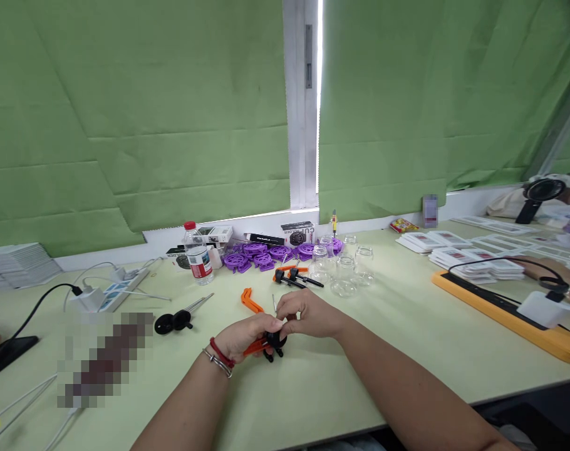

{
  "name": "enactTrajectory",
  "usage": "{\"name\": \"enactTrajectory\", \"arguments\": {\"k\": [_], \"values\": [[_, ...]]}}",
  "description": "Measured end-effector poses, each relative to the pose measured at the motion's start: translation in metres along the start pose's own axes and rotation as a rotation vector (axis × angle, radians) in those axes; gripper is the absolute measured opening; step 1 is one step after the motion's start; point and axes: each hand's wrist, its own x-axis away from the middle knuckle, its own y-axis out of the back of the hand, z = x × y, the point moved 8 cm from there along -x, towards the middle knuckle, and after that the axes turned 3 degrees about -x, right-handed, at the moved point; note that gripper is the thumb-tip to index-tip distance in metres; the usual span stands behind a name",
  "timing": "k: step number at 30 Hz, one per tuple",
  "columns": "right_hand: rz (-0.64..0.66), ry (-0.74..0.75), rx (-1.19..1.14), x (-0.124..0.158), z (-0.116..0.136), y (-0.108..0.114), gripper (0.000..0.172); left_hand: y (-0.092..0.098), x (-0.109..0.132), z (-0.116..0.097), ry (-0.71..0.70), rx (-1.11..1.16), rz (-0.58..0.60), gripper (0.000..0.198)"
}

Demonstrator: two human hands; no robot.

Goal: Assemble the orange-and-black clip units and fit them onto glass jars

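Note:
Over the table's front middle, my left hand (pixel 245 335) is closed round an orange and black plastic part (pixel 255 346), whose black stubs point down below the fingers. My right hand (pixel 310 313) pinches at the top of the same part, and its fingertips hide the exact grip. A thin metal rod (pixel 274 304) rises beside the right fingers. Just beyond the hands lies a loose orange bent piece (pixel 252 300). Farther back are black parts with rods (pixel 289 279), near orange pieces. To the left rests a black round-ended part (pixel 173 322) with metal rods.
Purple wheel-shaped parts (pixel 254 257) and clear jars (pixel 345 275) stand behind, beside a water bottle (pixel 198 257) and a cup holder box (pixel 298 233). A power strip (pixel 123 289) with cables lies left. Card stacks (pixel 468 260), an orange stack (pixel 505 316) and another person's arm (pixel 548 272) are right.

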Motion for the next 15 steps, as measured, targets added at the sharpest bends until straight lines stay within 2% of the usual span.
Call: {"name": "enactTrajectory", "arguments": {"k": [8, 15], "values": [[-0.016, -0.028, 0.019, 0.0, -0.0044, 0.0005, 0.033, 0.0003, -0.002, 0.0005, -0.019, -0.006, 0.011, 0.053], [0.003, 0.023, 0.022, 0.0005, 0.0036, 0.0003, 0.017, 0.0015, -0.0018, 0.0014, -0.004, 0.016, -0.007, 0.052]]}}
